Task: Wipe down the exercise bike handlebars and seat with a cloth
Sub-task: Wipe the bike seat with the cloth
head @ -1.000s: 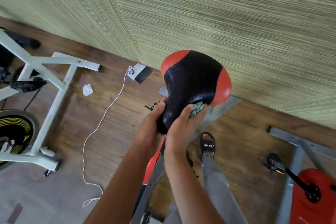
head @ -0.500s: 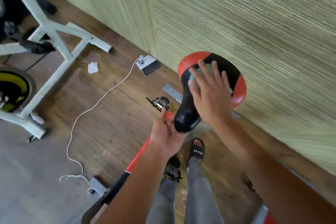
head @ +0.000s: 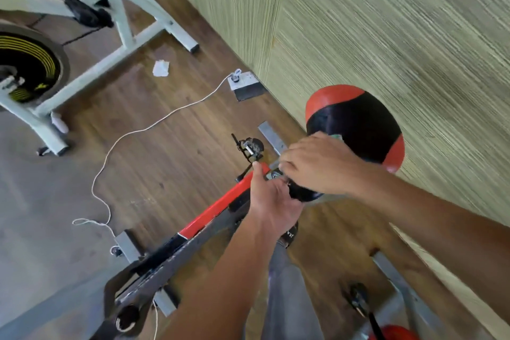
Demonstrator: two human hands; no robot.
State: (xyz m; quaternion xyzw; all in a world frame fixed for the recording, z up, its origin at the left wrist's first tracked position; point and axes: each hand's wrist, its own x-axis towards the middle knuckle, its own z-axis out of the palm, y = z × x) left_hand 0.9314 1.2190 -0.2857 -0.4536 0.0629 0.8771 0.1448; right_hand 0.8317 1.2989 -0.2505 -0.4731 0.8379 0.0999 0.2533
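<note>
A small gym or workout room. A white exercise bike point(head: 91, 44) with a flywheel point(head: 27, 63) stands on the wood floor point(head: 165, 152) beside a red and black bike point(head: 209, 212), against a green textured wall point(head: 386, 36).

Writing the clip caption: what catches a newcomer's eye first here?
The red-and-black bike seat against the green wall, right of centre, with the right hand pressing a green cloth onto its narrow end while the left hand grips beneath the nose. Next, the white exercise bike at upper left.
</note>
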